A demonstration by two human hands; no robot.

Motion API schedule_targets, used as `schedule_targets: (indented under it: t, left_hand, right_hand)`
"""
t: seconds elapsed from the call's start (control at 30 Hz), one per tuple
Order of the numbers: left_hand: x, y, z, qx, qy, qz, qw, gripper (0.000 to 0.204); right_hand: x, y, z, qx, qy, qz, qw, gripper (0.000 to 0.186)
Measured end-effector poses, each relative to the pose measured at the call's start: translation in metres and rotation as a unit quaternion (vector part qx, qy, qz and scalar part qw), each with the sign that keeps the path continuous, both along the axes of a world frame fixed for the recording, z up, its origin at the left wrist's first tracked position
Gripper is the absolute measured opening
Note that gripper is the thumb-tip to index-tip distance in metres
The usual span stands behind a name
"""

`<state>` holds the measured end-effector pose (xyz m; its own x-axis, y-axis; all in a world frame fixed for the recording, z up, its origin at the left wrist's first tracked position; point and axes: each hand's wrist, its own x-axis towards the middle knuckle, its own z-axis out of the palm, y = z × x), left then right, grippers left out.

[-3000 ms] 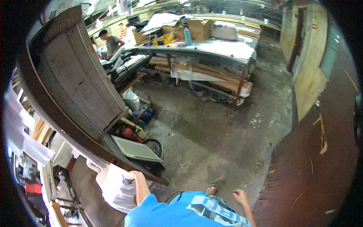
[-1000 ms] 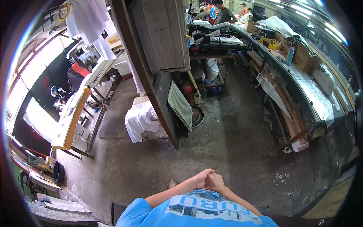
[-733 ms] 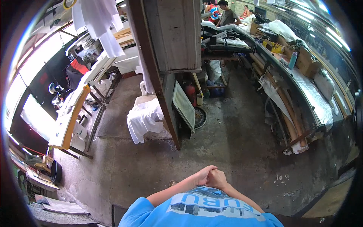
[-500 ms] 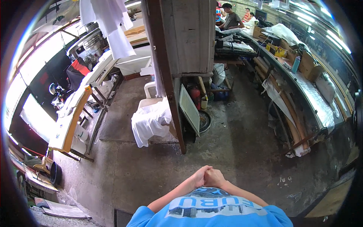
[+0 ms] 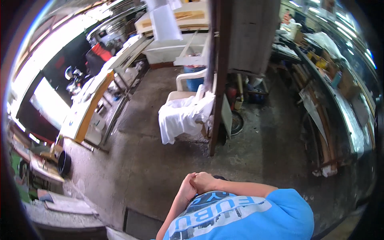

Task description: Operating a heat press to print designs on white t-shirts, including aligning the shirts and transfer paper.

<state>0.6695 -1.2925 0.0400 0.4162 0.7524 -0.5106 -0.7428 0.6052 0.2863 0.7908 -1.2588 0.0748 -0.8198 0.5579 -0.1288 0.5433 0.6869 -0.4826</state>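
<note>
My left hand (image 5: 187, 186) and my right hand (image 5: 205, 181) are clasped together in front of my blue printed T-shirt (image 5: 244, 216), fingers closed on each other. The exact grip is partly hidden. Ahead of them, a white plastic chair (image 5: 181, 80) has a white cloth (image 5: 178, 120) draped over it, beside a brown post (image 5: 219, 128). A blue drum (image 5: 194, 85) stands behind the chair.
A long narrow table (image 5: 95, 106) runs along the left, below white hanging fabric (image 5: 162, 22). Right of the post are a leaning panel (image 5: 226, 120) and a bench (image 5: 348, 120) with long rolls (image 5: 323, 138) beneath it. A co-worker (image 5: 286, 16) is far back.
My view has turned left, shifting the chair and post rightward in frame. My hands, apart three seconds ago with the left near the white cloth, have since come together.
</note>
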Motion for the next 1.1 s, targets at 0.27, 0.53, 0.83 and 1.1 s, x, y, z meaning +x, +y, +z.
schedule_targets:
  t: [0.27, 0.53, 0.83, 1.1]
  left_hand:
    - [-0.06, -0.011, -0.031, -0.052, 0.014, 0.142, 0.988, 0.017]
    - [-0.131, 0.041, -0.039, -0.016, 0.052, 0.202, 0.978, 0.016]
    - [-0.211, 0.17, -0.022, -0.015, 0.127, 0.204, 0.971, 0.032]
    - [-0.259, 0.231, -0.021, -0.063, 0.147, 0.197, 0.967, 0.029]
  right_hand:
    - [-0.077, 0.011, -0.008, -0.049, -0.041, 0.076, 0.995, 0.022]
    - [-0.159, 0.081, -0.056, 0.018, 0.069, 0.17, 0.983, 0.019]
    - [-0.239, 0.205, -0.028, 0.024, 0.056, 0.183, 0.981, 0.027]
    - [-0.292, 0.268, -0.042, 0.004, 0.034, 0.173, 0.984, 0.026]
